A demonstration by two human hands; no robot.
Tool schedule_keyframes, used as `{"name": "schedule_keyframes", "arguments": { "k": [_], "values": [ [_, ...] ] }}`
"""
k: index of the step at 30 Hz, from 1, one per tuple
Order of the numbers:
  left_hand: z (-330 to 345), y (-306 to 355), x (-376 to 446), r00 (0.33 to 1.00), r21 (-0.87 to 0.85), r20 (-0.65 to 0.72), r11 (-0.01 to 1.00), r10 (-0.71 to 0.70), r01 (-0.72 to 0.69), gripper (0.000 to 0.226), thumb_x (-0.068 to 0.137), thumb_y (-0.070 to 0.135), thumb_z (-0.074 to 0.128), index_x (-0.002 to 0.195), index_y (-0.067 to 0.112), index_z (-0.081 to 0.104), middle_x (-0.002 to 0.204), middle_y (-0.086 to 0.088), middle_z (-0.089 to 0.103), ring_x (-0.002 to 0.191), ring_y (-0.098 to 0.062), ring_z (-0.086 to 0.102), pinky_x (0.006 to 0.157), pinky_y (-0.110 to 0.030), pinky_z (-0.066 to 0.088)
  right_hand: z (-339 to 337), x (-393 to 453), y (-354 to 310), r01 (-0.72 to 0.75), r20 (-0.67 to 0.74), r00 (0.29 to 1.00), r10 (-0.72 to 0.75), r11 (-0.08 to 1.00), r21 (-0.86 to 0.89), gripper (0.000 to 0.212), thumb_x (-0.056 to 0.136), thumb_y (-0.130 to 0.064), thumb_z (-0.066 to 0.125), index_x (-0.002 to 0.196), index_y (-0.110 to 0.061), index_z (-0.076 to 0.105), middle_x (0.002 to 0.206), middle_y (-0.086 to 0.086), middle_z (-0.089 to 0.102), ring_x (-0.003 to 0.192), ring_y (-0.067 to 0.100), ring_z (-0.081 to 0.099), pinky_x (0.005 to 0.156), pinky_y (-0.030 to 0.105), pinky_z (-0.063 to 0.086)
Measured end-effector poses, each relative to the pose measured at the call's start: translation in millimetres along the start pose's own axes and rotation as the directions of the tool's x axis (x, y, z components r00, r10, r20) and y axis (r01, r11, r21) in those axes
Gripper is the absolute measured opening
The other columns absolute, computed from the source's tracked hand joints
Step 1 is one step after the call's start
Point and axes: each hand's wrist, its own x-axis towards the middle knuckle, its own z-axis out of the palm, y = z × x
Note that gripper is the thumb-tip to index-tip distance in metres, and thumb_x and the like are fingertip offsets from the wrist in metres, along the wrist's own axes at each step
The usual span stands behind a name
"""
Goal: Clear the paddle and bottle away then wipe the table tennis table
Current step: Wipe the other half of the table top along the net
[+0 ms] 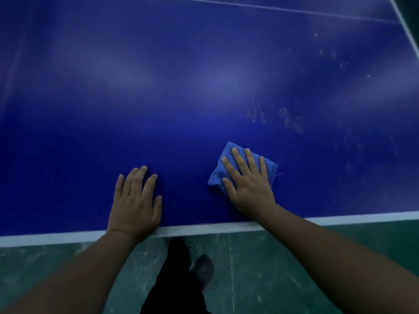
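The blue table tennis table (181, 98) fills most of the view, with a white line along its near edge. My right hand (248, 182) lies flat, fingers spread, pressing a folded blue cloth (226, 155) onto the table near that edge. My left hand (136, 200) rests flat on the bare table surface to the left of the cloth, holding nothing. No paddle or bottle is in view. Pale dusty specks (292, 118) mark the table beyond and to the right of the cloth.
Below the table's near edge is a green floor (283, 268). My dark trouser leg (176, 279) and a grey perforated shoe (203, 268) stand on it. A white side line (405, 26) runs along the table's far right.
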Motion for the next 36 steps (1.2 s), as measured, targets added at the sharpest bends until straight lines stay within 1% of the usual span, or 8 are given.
{"name": "schedule_keyframes", "arguments": {
  "k": [4,15,19,25,30,32,34,36],
  "values": [
    [-9,12,63,0.999,-0.061,-0.03,0.998,0.027,-0.029,0.06,0.091,0.038,0.033,0.131,0.001,0.057,0.146,-0.023,0.045,0.138,-0.041,0.039,0.116,-0.06,0.024,-13,31,14,0.071,0.023,0.997,-0.071,0.998,0.001,0.058,0.102,-0.054,0.021,0.156,-0.033,0.024,0.166,-0.005,0.008,0.154,0.025,-0.001,0.122,0.055,0.004],
    [-23,49,257,0.995,-0.143,-0.101,0.989,0.014,-0.028,0.053,0.098,0.031,0.043,0.145,0.006,0.043,0.159,-0.015,0.029,0.15,-0.031,0.02,0.123,-0.05,0.008,-47,165,68,0.188,0.028,0.982,-0.187,0.981,-0.038,0.056,0.103,-0.051,0.016,0.157,-0.035,0.015,0.167,-0.006,0.001,0.154,0.023,-0.004,0.122,0.053,-0.004],
    [-19,69,300,0.993,-0.171,-0.106,0.985,-0.049,0.03,0.06,0.097,0.036,0.035,0.149,0.007,0.037,0.162,-0.014,0.022,0.152,-0.03,0.011,0.123,-0.048,0.001,-62,240,92,0.199,-0.017,0.98,-0.2,0.98,-0.012,0.059,0.101,-0.051,0.019,0.156,-0.03,0.026,0.166,-0.002,0.012,0.153,0.027,0.008,0.121,0.055,0.003],
    [-6,76,314,0.991,-0.127,-0.109,0.99,-0.078,0.064,0.062,0.096,0.041,0.026,0.148,0.011,0.041,0.16,-0.015,0.027,0.151,-0.031,0.015,0.123,-0.051,0.004,-96,410,149,0.139,-0.089,0.986,-0.144,0.989,-0.055,0.058,0.102,-0.046,0.026,0.156,-0.026,0.027,0.165,0.002,0.017,0.151,0.032,0.015,0.118,0.058,0.008],
    [-7,77,317,0.992,-0.14,-0.088,0.988,-0.085,0.072,0.059,0.096,0.038,0.029,0.147,0.011,0.044,0.159,-0.013,0.03,0.151,-0.031,0.018,0.121,-0.056,0.013,-110,469,148,-0.091,-0.147,0.984,0.098,0.994,0.053,0.058,0.104,-0.045,0.025,0.158,-0.024,0.02,0.167,0.003,0.01,0.152,0.033,0.007,0.118,0.059,0.005],
    [-8,76,317,0.992,-0.131,-0.091,0.989,-0.082,0.07,0.058,0.095,0.036,0.032,0.145,0.01,0.047,0.157,-0.014,0.034,0.149,-0.032,0.022,0.119,-0.058,0.018,-92,426,128,0.085,-0.177,0.981,-0.083,0.996,0.002,0.06,0.102,-0.047,0.022,0.157,-0.022,0.025,0.165,0.006,0.016,0.151,0.035,0.014,0.117,0.062,0.009],
    [-9,76,319,0.993,-0.113,-0.095,0.992,-0.071,0.06,0.057,0.094,0.034,0.035,0.143,0.009,0.05,0.155,-0.016,0.037,0.148,-0.034,0.026,0.117,-0.06,0.022,-81,380,121,0.372,-0.111,0.921,-0.374,0.927,-0.042,0.061,0.1,-0.051,0.023,0.154,-0.025,0.032,0.164,0.004,0.022,0.15,0.033,0.02,0.117,0.061,0.014],
    [-8,77,319,0.994,-0.111,-0.093,0.992,-0.065,0.055,0.057,0.094,0.034,0.035,0.142,0.009,0.051,0.155,-0.016,0.038,0.147,-0.034,0.028,0.117,-0.061,0.022,-91,394,139,0.507,-0.048,0.856,-0.514,0.854,-0.114,0.061,0.099,-0.052,0.022,0.154,-0.027,0.031,0.164,0.003,0.023,0.149,0.033,0.022,0.117,0.061,0.016]
  ]
}}
